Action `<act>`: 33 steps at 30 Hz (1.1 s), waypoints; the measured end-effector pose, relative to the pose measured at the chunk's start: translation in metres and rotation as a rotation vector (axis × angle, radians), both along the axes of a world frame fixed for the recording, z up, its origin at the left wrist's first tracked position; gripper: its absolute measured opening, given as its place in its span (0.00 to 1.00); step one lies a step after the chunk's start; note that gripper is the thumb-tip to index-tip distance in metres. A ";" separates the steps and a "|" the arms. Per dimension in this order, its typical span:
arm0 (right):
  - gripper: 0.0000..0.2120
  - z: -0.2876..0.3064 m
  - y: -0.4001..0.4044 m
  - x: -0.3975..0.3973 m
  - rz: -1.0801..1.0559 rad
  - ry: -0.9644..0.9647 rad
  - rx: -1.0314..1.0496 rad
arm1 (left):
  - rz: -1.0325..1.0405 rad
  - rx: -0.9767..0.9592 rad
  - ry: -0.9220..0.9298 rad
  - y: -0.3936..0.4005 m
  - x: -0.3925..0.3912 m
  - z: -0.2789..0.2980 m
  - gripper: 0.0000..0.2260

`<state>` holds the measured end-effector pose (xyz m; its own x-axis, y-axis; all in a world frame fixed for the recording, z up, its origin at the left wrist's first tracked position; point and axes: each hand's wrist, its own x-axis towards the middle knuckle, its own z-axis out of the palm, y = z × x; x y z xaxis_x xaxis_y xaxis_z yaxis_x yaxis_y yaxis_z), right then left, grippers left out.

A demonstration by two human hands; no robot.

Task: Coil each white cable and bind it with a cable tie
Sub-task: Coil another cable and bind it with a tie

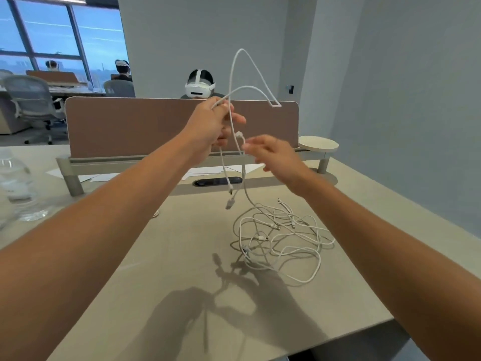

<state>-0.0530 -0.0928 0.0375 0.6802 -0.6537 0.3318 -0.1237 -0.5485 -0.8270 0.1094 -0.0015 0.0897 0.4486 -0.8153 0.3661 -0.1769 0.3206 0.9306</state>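
The fingers (221,110) of the left hand (208,126) curl around a white cable (250,71), raised above the worktop (182,256); its loop arches up and both plug ends dangle below. The right hand (273,155) hovers just beside it, fingers loosely spread, holding nothing. A tangle of white cables (281,238) lies on the worktop beneath. Beyond stands a brown divider (130,126), a person in a headset (199,87) behind it.

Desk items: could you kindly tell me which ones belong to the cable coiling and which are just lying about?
Job: held cable in the left hand; right hand; cable pile.
Lying about: water bottle; papers; round stand.
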 end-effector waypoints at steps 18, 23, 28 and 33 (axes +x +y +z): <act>0.14 -0.088 -0.046 -0.015 -0.373 0.346 -0.095 | 0.205 -0.252 0.292 0.026 0.030 0.034 0.09; 0.14 -0.117 -0.077 -0.058 -0.627 0.485 0.141 | 0.111 -0.233 0.313 0.033 0.039 0.045 0.10; 0.21 -0.106 -0.060 -0.052 -0.728 0.351 -0.028 | -0.065 0.039 0.269 0.025 0.017 0.023 0.07; 0.18 -0.045 0.002 -0.028 -0.421 -0.271 0.336 | -0.169 0.311 0.320 0.017 -0.016 -0.013 0.07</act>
